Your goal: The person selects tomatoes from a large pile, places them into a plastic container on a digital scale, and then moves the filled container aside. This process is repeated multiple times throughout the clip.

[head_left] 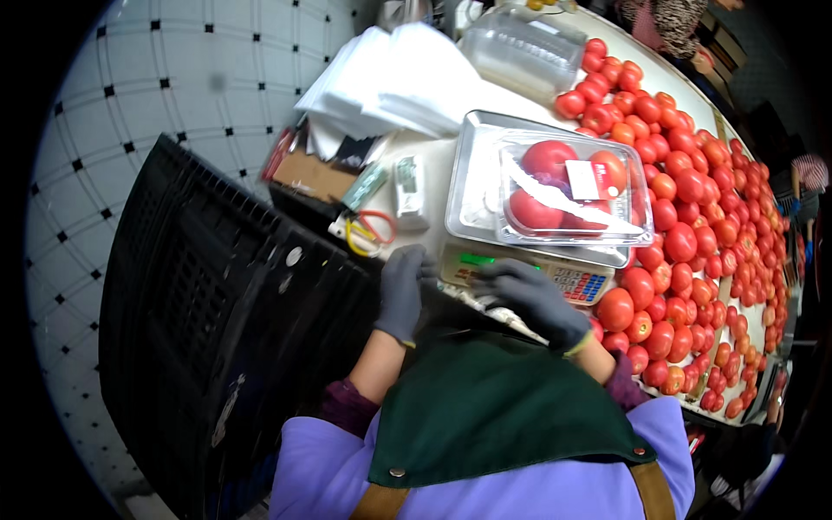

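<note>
We're resting our grey-gloved left hand [404, 290] and right hand [530, 299], grips loosely curled on nothing, at the keypad weighing scale [520, 270], its clear plastic tomato punnet [572, 186] already filled, closed and labelled.

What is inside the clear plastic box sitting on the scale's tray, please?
The clear plastic box holds large red tomatoes; about three show through the lid. A white label and glare cover part of them, so any further tomatoes cannot be seen. It rests on the metal tray.

Both hands are gloved in grey. The left hand [404, 290] is held palm-down, fingers curled downward. The right hand [530, 299] is extended leftward, fingers loosely bent. Both forearms are bare near the wrists.
</note>
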Action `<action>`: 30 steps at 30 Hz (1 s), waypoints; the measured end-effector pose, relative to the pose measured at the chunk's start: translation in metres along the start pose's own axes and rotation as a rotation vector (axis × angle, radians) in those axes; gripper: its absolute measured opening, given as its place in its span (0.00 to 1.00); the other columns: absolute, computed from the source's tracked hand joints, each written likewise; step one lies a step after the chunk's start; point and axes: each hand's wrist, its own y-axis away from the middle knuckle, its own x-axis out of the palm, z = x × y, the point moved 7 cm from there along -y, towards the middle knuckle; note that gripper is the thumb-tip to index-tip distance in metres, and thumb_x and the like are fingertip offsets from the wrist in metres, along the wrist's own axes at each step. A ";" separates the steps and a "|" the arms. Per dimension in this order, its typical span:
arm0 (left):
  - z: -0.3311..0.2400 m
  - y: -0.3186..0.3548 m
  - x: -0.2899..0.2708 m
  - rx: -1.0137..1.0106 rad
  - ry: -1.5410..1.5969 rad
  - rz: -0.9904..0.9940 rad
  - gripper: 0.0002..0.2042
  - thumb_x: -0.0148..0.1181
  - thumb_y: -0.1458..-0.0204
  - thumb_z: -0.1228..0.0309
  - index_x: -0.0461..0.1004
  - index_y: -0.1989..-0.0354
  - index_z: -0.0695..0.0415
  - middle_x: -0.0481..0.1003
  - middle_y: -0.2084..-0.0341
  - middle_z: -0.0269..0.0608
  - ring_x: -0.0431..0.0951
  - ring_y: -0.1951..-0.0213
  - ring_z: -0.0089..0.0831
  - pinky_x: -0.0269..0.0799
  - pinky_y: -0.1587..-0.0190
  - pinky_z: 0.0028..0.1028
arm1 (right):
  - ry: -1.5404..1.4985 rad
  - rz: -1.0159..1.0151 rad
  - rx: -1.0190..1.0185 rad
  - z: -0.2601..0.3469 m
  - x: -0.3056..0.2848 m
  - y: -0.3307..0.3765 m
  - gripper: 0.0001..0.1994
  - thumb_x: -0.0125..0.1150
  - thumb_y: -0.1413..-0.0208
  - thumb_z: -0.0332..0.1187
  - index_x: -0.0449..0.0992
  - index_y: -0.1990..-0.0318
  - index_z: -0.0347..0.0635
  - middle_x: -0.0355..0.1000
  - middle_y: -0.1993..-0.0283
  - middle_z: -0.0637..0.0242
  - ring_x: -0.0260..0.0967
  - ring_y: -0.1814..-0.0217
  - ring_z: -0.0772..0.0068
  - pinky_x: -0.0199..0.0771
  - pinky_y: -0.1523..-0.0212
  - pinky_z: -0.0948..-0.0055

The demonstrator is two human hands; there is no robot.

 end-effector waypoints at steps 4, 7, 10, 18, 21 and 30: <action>0.030 -0.052 -0.012 -0.023 0.689 0.346 0.13 0.43 0.39 0.63 0.69 0.57 0.60 0.72 0.62 0.44 0.72 0.60 0.32 0.68 0.55 0.29 | 0.672 -0.205 -0.187 -0.008 0.046 -0.105 0.33 0.56 0.46 0.45 0.57 0.41 0.26 0.63 0.44 0.37 0.64 0.42 0.47 0.63 0.43 0.62; 0.035 -0.089 -0.012 0.192 0.469 0.433 0.22 0.40 0.38 0.55 0.66 0.47 0.60 0.70 0.50 0.45 0.69 0.49 0.36 0.64 0.45 0.32 | 0.515 -0.501 -0.162 -0.037 0.026 -0.181 0.28 0.54 0.48 0.42 0.64 0.49 0.22 0.72 0.64 0.49 0.70 0.63 0.64 0.71 0.62 0.69; 0.050 -0.108 -0.018 -0.107 0.571 0.153 0.27 0.39 0.39 0.51 0.64 0.42 0.61 0.67 0.44 0.47 0.67 0.45 0.39 0.61 0.41 0.34 | 0.348 -0.528 0.185 -0.070 0.001 -0.225 0.14 0.53 0.50 0.37 0.73 0.71 0.31 0.71 0.76 0.56 0.70 0.69 0.67 0.70 0.66 0.73; -0.009 -0.075 -0.025 -0.022 -0.159 -0.064 0.22 0.48 0.43 0.53 0.76 0.66 0.62 0.75 0.75 0.34 0.68 0.76 0.20 0.65 0.71 0.21 | 0.444 -0.309 0.137 -0.085 0.056 -0.095 0.14 0.56 0.44 0.38 0.74 0.63 0.34 0.72 0.71 0.61 0.66 0.71 0.75 0.68 0.70 0.70; -0.005 -0.083 -0.023 -0.003 -0.243 -0.038 0.08 0.58 0.53 0.67 0.76 0.74 0.59 0.70 0.81 0.30 0.64 0.80 0.17 0.58 0.77 0.19 | 0.187 -0.177 0.348 -0.126 0.070 -0.071 0.13 0.57 0.44 0.38 0.74 0.61 0.37 0.72 0.65 0.64 0.66 0.65 0.74 0.68 0.64 0.70; -0.040 -0.023 0.010 0.047 -0.248 -0.058 0.06 0.58 0.53 0.76 0.76 0.68 0.63 0.76 0.70 0.40 0.75 0.68 0.25 0.73 0.64 0.23 | 0.176 -0.097 0.239 -0.091 0.036 -0.021 0.11 0.58 0.47 0.37 0.72 0.68 0.36 0.69 0.70 0.69 0.63 0.68 0.81 0.66 0.66 0.77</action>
